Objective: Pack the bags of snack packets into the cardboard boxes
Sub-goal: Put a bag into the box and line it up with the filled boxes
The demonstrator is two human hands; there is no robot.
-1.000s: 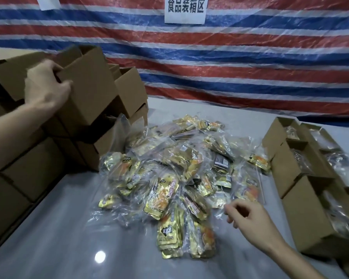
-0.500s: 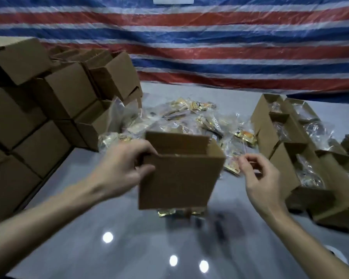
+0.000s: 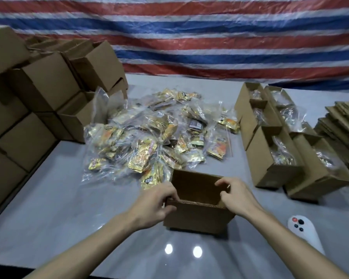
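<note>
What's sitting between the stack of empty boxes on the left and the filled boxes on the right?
Head view: a heap of clear bags of gold snack packets on the grey table.

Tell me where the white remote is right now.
In the head view the white remote lies on the grey table at lower right, just right of the right hand and the open box that both hands hold.
</note>
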